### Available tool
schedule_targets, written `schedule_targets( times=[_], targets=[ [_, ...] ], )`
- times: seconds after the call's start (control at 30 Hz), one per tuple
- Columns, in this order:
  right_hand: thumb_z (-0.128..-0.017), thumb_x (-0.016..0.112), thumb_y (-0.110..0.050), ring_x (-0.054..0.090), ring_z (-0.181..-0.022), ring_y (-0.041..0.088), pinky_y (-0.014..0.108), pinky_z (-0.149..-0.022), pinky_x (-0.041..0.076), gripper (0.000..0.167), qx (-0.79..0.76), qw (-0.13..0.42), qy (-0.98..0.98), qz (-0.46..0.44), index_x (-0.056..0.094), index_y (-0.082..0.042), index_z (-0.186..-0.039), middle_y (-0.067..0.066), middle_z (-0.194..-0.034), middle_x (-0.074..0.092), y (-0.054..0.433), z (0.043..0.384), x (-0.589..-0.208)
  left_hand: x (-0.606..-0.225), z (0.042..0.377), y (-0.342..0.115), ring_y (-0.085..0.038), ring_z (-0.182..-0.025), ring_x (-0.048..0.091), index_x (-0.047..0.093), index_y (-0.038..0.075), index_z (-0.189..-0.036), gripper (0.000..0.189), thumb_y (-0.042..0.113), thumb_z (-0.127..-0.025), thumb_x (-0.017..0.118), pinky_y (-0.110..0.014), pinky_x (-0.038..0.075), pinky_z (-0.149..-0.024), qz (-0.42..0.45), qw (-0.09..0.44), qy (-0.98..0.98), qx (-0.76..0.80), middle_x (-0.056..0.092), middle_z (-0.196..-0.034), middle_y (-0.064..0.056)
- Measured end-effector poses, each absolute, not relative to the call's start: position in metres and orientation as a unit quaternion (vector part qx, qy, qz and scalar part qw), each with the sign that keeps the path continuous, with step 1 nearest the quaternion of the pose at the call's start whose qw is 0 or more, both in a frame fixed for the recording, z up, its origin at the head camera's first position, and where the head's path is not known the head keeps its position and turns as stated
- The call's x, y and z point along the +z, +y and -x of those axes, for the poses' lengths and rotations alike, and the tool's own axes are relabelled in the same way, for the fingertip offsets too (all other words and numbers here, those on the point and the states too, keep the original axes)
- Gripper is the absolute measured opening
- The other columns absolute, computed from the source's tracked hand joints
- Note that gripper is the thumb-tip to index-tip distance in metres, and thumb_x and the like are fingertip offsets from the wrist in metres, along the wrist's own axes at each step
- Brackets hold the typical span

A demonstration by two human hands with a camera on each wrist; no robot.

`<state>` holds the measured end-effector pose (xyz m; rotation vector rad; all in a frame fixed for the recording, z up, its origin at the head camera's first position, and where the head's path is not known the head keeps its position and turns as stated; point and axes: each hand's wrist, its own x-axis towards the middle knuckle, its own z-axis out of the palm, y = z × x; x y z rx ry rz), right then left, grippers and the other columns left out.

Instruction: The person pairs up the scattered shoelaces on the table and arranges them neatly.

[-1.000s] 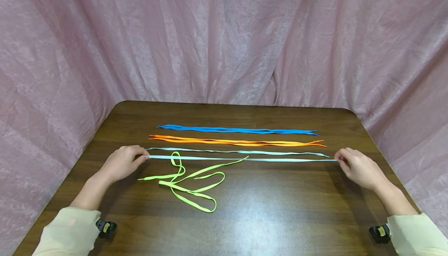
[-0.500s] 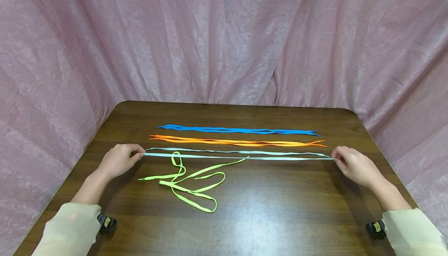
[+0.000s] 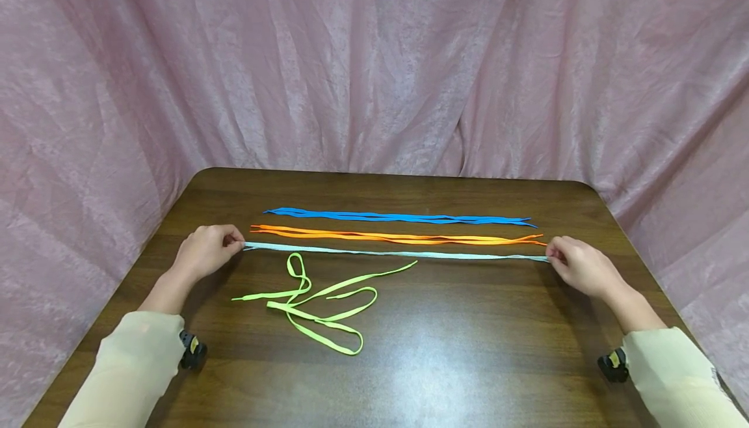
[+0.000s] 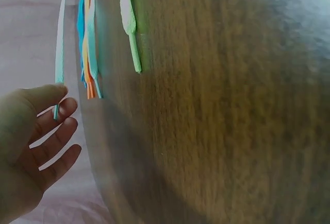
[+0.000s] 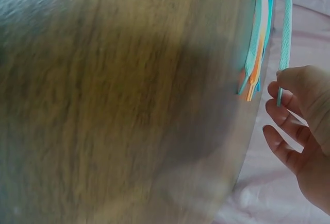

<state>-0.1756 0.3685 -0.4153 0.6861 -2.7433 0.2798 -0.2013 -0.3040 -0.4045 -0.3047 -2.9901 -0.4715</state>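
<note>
A pale mint shoelace (image 4: 60, 44) is stretched straight between both hands. My left hand (image 3: 205, 251) pinches one end between thumb and index finger, the tip poking out below, the other fingers loosely bent. At the opposite end, my right hand (image 3: 585, 270) pinches the lace in the same way. Both wrist views show it raised off the table. A second mint shoelace (image 5: 251, 51) lies on the table; in the head view the held one overlaps it almost fully. Just behind lie orange shoelaces (image 3: 491, 240), with blue shoelaces (image 3: 328, 215) farther back, all running left to right.
A yellow-green shoelace (image 3: 295, 311) lies in loose loops nearer the front, left of centre. The brown wooden table (image 3: 468, 324) has rounded far corners. Pink curtains (image 3: 374, 77) hang behind and along both sides.
Both hands have moved away from the body, the right also slightly leftward. The stretched mint shoelace has gone from in front of the lying one to over it. The other laces stay put.
</note>
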Motion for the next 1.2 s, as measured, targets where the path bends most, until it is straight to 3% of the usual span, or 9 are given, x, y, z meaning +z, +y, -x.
schedule_targets(
  times=[1.2],
  targets=[
    [-0.073,0.065,-0.002,0.046,-0.063,0.010,0.029,-0.055,0.038,0.013,0.091,0.083,-0.968,-0.220,0.055,-0.010,-0.076,-0.004,-0.070,0.049,0.356,0.190,-0.428,-0.421,0.217,-0.302,-0.020,-0.064,0.053,0.064,0.018,-0.077,0.008,0.022,-0.084,0.063,-0.033,0.037,-0.050,0.058,-0.017,-0.987,-0.147,0.058,-0.070,0.002]
  ],
)
